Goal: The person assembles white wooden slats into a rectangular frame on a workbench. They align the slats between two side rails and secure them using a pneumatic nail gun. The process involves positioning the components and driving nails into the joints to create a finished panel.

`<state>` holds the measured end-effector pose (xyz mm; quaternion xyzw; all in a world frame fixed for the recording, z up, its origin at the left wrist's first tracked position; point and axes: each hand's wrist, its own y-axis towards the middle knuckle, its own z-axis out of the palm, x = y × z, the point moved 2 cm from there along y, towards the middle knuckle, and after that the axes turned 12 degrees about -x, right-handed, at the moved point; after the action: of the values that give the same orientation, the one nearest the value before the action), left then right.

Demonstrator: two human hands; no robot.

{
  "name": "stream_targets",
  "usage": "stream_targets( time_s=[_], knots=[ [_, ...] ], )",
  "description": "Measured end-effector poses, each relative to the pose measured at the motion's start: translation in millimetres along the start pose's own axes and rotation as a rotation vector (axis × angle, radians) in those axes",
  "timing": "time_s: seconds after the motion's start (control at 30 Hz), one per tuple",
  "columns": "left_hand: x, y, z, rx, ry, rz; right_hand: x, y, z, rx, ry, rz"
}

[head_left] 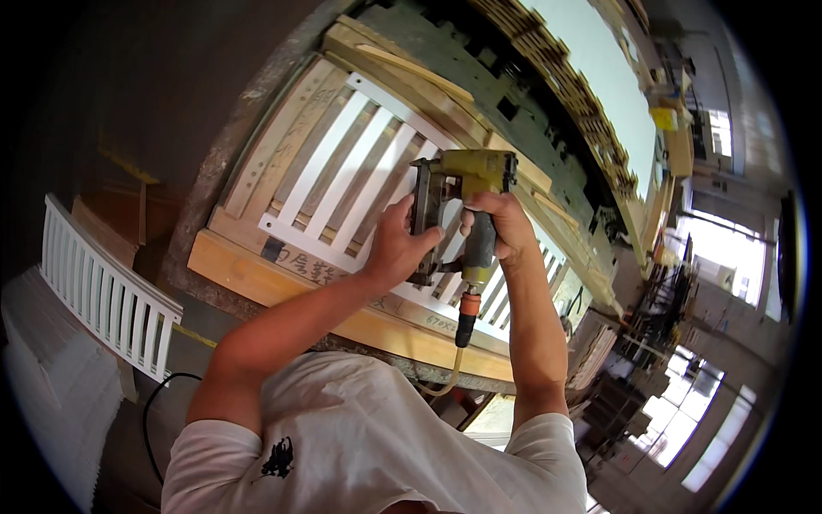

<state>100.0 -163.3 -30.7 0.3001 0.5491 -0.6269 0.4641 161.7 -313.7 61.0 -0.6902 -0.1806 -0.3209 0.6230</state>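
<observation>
A yellow pneumatic nail gun (467, 176) is held over a white slatted frame (342, 171) that lies in a wooden jig on the workbench. My right hand (505, 227) grips the gun's handle. My left hand (398, 244) clasps the dark magazine at the gun's front. An orange hose fitting (467, 307) hangs from the handle's base, with a pale air hose (445, 381) curving down below the bench edge.
The wooden jig (257, 278) has raised timber rails around the frame. Another white slatted panel (103, 287) stands at the left on stacked white sheets. A black cable (154, 411) lies on the floor. Stacked wooden parts (591, 103) run along the back, with bright windows at the right.
</observation>
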Motion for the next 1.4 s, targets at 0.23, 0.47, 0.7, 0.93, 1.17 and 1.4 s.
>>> stream_targets(
  time_s=[0.23, 0.47, 0.7, 0.93, 1.17, 1.4],
  knots=[
    [-17.6, -98.9, 64.2, 0.464, 0.602, 0.378, -116.8, -47.1, -131.9, 0.248, 0.996, -0.049],
    [-13.9, -159.6, 125.5, 0.823, 0.886, 0.493, -203.8, -79.2, -193.2, 0.302, 1.568, -0.196],
    [-2.4, -211.7, 152.6, 1.101, 0.943, 0.468, -262.9, -103.7, -247.3, 0.399, 1.726, -0.323],
    [56.8, -167.2, 271.6, 0.958, 0.786, 0.564, -337.0, -150.0, -316.2, 0.058, 1.753, -0.471],
    [192.1, -128.1, 417.9, 0.949, 0.948, 1.225, -360.3, -212.1, -339.4, -0.23, 1.792, -0.628],
    [225.3, -120.3, 463.8, 0.931, 1.328, 1.329, -402.3, -239.4, -348.9, -0.331, 1.78, -0.652]
  ],
)
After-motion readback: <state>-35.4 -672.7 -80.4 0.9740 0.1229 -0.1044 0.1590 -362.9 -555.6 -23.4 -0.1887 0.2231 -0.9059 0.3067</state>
